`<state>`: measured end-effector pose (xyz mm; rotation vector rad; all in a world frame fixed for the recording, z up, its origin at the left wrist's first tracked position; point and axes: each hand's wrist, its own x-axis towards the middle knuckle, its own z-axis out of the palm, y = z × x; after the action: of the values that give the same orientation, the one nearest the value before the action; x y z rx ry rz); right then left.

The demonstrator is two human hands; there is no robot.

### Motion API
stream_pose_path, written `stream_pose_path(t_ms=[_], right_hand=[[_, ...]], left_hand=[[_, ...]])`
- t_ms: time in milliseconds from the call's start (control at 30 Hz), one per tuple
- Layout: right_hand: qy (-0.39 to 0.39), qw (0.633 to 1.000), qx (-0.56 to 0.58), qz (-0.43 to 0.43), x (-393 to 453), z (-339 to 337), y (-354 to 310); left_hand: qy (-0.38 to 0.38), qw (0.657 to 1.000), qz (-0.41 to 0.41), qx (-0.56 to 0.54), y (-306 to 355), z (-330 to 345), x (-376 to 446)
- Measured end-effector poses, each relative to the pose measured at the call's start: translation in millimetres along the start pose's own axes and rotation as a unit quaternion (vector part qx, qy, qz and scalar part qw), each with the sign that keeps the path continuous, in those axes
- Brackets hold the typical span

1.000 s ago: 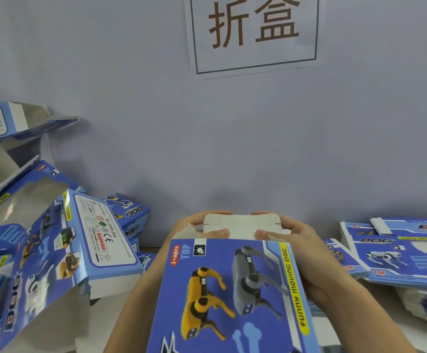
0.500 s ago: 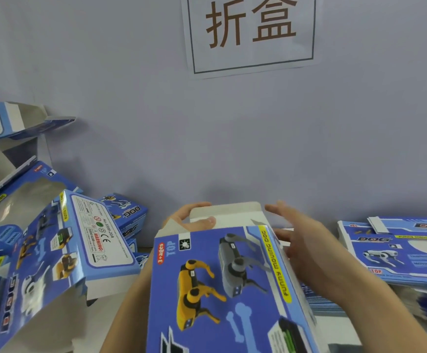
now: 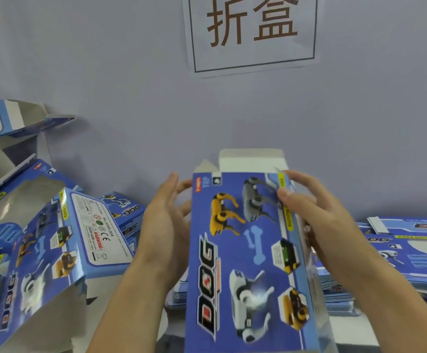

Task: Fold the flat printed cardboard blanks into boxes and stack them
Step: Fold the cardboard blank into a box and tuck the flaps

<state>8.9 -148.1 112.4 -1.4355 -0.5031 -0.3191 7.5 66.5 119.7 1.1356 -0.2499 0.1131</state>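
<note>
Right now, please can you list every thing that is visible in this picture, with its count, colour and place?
Blue printed cardboard box with robot dog pictures: one, blue, centre, between both hands; white end flap stands open on its far end.
Folded blue boxes: several, blue and white, heaped at left.
Flat blue cardboard blanks: a stack, count unclear, at right.
White paper sign with brown characters: one, on the grey wall.
Left hand: fingers straight, beside the box's left edge.
Right hand: grips the box's right edge.
</note>
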Motion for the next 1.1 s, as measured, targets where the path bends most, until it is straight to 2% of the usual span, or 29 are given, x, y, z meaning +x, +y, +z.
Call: stream_pose_path(t_ms=[67, 133, 233, 267, 333, 400, 500, 567, 633, 700, 800, 867, 967, 1033, 1100], right_hand=[[0.026, 1.0, -0.003, -0.016, -4, 2, -2], [0.024, 1.0, -0.008, -0.017, 1, 12, -7], [-0.043, 0.993, -0.016, -0.111, -4, 15, -10], [-0.059, 0.991, 0.026, -0.115, -6, 20, -16], [-0.062, 0.988, -0.017, -0.143, -2, 30, -20], [-0.007, 0.994, 0.002, -0.107, -3, 40, -27], [0.006, 0.993, -0.061, -0.101, -4, 29, -20], [0.017, 0.993, -0.089, -0.078, 0, 22, -19], [0.023, 0.995, -0.066, -0.073, 1, 18, -16], [0.031, 0.996, -0.026, -0.08, 3, 21, -15], [0.054, 0.996, 0.019, -0.073, 7, 23, -11], [0.058, 0.996, 0.045, -0.05, 4, 27, -3], [0.099, 0.994, 0.011, -0.044, 0, 35, 5], [0.108, 0.993, 0.0, -0.048, 3, 40, 7], [0.103, 0.994, 0.007, -0.035, 4, 40, 8]], left_hand=[[-0.081, 0.995, -0.013, 0.058, 7, 12, -12], [-0.077, 0.99, -0.009, 0.121, 11, 24, -16], [-0.04, 0.975, 0.118, 0.182, 9, 34, -12], [-0.033, 0.969, 0.159, 0.185, 7, 36, -11], [-0.019, 0.959, 0.215, 0.184, 4, 38, -10], [-0.02, 0.953, 0.256, 0.16, 5, 37, -11], [-0.022, 0.947, 0.289, 0.142, 6, 37, -14], [-0.03, 0.933, 0.318, 0.166, 2, 41, -16], [-0.016, 0.918, 0.343, 0.201, -4, 46, -16], [-0.015, 0.914, 0.335, 0.227, -10, 48, -15], [-0.056, 0.931, 0.27, 0.24, -12, 41, -12], [-0.046, 0.935, 0.251, 0.247, -12, 36, -10], [-0.016, 0.947, 0.236, 0.217, -15, 32, -7], [-0.039, 0.942, 0.248, 0.223, -18, 24, -11], [0.001, 0.956, 0.224, 0.189, -16, 28, -8]])
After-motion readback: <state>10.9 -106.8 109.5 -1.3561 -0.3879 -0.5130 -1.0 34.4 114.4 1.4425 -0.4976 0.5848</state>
